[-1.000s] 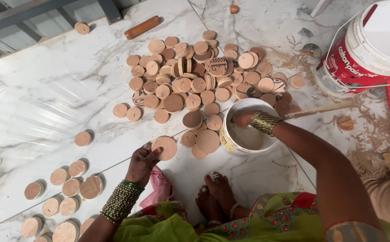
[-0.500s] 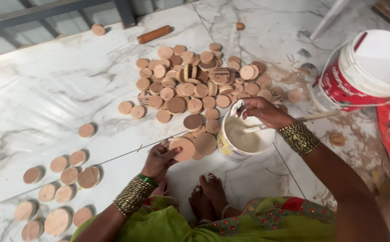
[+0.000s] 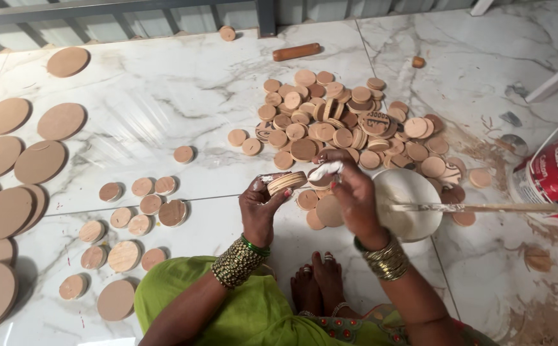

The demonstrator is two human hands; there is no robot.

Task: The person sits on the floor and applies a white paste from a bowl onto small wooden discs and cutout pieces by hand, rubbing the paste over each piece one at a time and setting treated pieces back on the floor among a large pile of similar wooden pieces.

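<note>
Head view, centre of frame: the left hand [image 3: 261, 204] grips a small round wooden disc [image 3: 286, 182] on edge, while the right hand [image 3: 349, 192] pinches white paste [image 3: 325, 170] against it. Coating looks underway; next, even spreading beside the white paste bowl [image 3: 413, 192].

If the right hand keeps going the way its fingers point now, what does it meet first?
The right hand, fingertips white with paste, points up and left toward the small wooden disc held in the left hand. It would likely meet that disc first; beyond lies the disc pile. Depth is uncertain.
</note>
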